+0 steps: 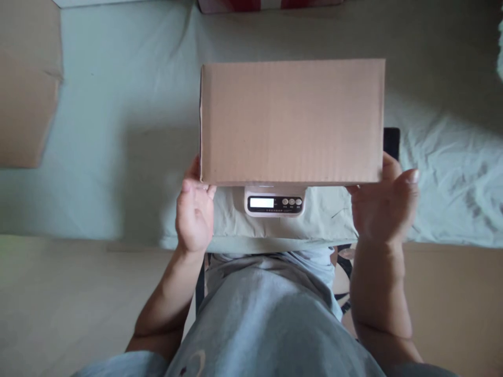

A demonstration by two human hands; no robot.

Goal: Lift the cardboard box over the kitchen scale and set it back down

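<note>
A closed brown cardboard box (pixel 293 123) is between my two hands, above a white digital scale (pixel 275 213). Only the scale's front shows, with its lit display and buttons; whether the box rests on it or hangs just over it, I cannot tell. My left hand (pixel 195 212) grips the box's near left corner, its fingers partly hidden behind and under the edge. At the near right corner, my right hand (pixel 383 201) supports the box with fingers curled beneath it, the thumb sticking out to the side.
A pale green cloth (pixel 98 94) covers the table, whose front edge runs before my body. Another cardboard piece (pixel 27 94) stands at the far left. A dark flat object (pixel 392 142) pokes out behind the box's right side. A red and white box (pixel 271 4) sits at the back.
</note>
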